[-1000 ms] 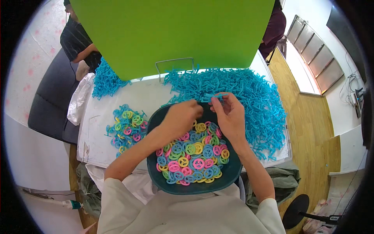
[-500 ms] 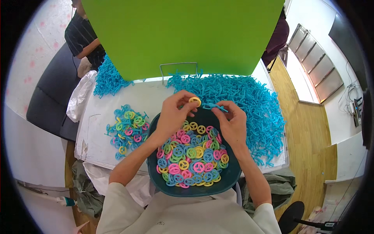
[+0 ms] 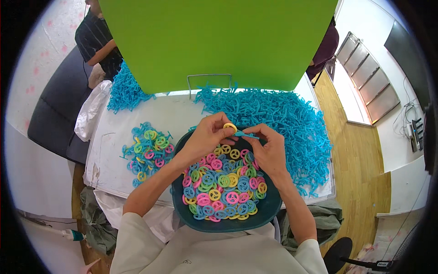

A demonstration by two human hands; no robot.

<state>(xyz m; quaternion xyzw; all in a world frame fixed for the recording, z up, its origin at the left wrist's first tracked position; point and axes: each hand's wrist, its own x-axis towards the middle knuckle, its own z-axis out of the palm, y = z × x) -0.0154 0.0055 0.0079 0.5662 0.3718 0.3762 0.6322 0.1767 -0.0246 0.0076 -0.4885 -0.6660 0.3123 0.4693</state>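
Nearest you is one dark tub [image 3: 219, 225] of small wheels [image 3: 223, 181] (too many to count). Over its far side, your left hand [image 3: 211, 135] pinches one yellow wheel [image 3: 230, 124] tightly; your right hand [image 3: 270, 150] pinches one blue piece [image 3: 247, 135], long axis sideways, dipping rightward, left end toward the wheel. Half a second ago a clear gap separated them; now they meet, or nearly. Beyond, two blue heaps [image 3: 273, 109] show.
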